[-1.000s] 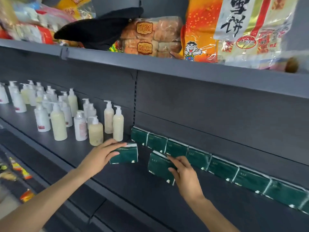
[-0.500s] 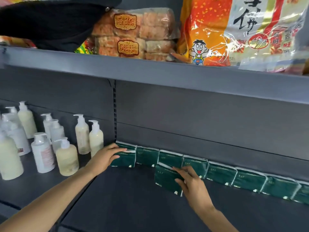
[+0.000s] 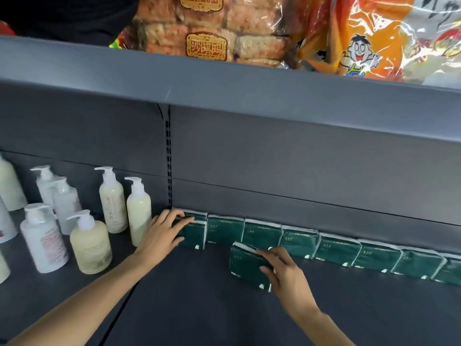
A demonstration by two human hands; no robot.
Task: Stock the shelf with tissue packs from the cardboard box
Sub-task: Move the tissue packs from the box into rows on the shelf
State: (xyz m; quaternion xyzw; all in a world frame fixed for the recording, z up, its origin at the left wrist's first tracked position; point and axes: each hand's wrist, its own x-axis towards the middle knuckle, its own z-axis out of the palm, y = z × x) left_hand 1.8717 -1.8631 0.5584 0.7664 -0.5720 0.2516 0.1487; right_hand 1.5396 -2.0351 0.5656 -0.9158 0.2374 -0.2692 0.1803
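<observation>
A row of several dark green tissue packs (image 3: 336, 249) stands along the back wall of the grey shelf (image 3: 199, 308). My left hand (image 3: 162, 236) grips a green tissue pack (image 3: 195, 237) at the row's left end, set in front of another pack there. My right hand (image 3: 284, 273) holds a second green pack (image 3: 245, 265) upright on the shelf, a little in front of the row. The cardboard box is out of view.
Several white and cream pump bottles (image 3: 91, 243) stand on the shelf to the left, close to my left hand. The shelf above (image 3: 224, 81) hangs low overhead and carries bags of snacks (image 3: 212, 28).
The camera came closer to the shelf. My left hand pushed its pack back to the left end of the row. My right hand kept its pack in front of the row.
</observation>
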